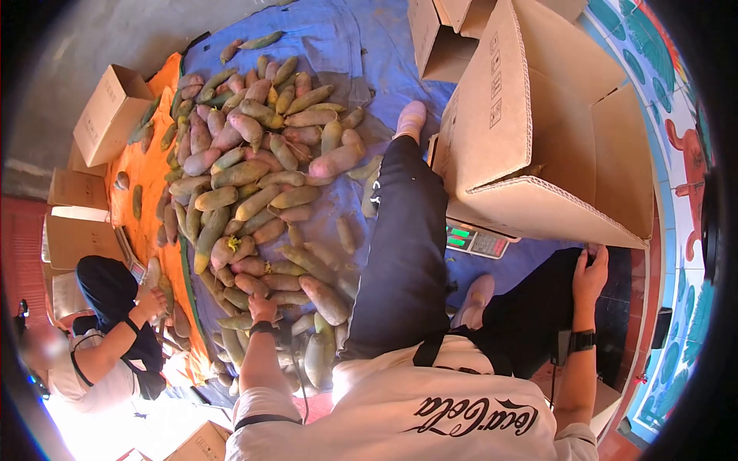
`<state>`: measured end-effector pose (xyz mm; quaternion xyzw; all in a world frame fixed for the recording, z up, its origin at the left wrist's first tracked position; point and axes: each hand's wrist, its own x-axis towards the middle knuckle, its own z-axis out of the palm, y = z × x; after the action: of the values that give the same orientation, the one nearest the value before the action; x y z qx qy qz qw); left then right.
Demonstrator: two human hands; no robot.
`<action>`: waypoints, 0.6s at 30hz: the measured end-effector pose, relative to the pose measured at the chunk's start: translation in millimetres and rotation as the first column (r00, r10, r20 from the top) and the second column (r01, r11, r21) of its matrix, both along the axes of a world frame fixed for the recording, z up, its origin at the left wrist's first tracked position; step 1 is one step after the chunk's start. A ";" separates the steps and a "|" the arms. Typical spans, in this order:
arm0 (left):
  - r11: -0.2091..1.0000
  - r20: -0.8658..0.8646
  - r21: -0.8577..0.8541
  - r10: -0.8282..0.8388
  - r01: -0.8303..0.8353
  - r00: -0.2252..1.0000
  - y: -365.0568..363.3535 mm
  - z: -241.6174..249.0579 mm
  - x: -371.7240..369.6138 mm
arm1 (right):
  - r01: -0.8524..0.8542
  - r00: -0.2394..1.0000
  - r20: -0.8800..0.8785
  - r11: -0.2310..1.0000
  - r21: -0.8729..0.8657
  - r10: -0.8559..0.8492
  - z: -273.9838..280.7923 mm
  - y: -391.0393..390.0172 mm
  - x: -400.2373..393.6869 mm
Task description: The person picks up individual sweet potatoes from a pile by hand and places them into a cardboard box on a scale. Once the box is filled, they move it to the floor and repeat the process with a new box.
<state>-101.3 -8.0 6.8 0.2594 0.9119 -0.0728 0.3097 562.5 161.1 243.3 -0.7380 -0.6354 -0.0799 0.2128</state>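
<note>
A large heap of green and pinkish radishes [244,173] lies in front and to my left. Low in this heap, my left hand [262,307] is closed over a pinkish radish [250,285], its fingertips mostly hidden. To the right, a big cardboard box [492,115] with raised flaps sits on a digital scale [477,241] with lit green displays. My right hand [590,275] is beside my knee, fingers bent against the box's lower edge. The box's inside is mostly hidden by its flaps.
Under the heap are a blue tarp [384,46] and an orange sheet [127,180]. A co-worker [100,353] sits at the left, one hand at some radishes. Several cartons [110,115] line the left side, with another open box [442,46] at the top. A patterned tiled wall [680,154] bounds the right.
</note>
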 end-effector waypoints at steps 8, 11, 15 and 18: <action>0.998 -0.057 -0.035 -0.046 0.044 0.997 11.2 -21.7 -43.9 | -0.002 0.999 0.037 1.000 -0.008 0.002 -1.3 1.9 6.9; 0.995 -0.022 -0.044 -0.091 0.090 0.996 17.5 0.8 -39.2 | 0.008 0.999 0.035 1.000 -0.018 -0.007 0.1 1.0 4.0; 0.991 -0.019 -0.063 -0.123 0.121 0.992 24.5 -12.5 -46.0 | -0.005 0.994 0.113 0.999 0.049 0.000 1.9 0.6 2.6; 0.990 -0.057 -0.059 -0.135 0.131 0.989 22.5 -29.9 -61.3 | -0.014 0.994 0.109 1.000 0.002 0.014 3.4 1.5 4.7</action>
<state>-162.7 14.4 -23.1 0.3087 0.8991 -0.1261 0.2834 567.2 162.6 246.7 -0.7278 -0.6511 -0.1194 0.1793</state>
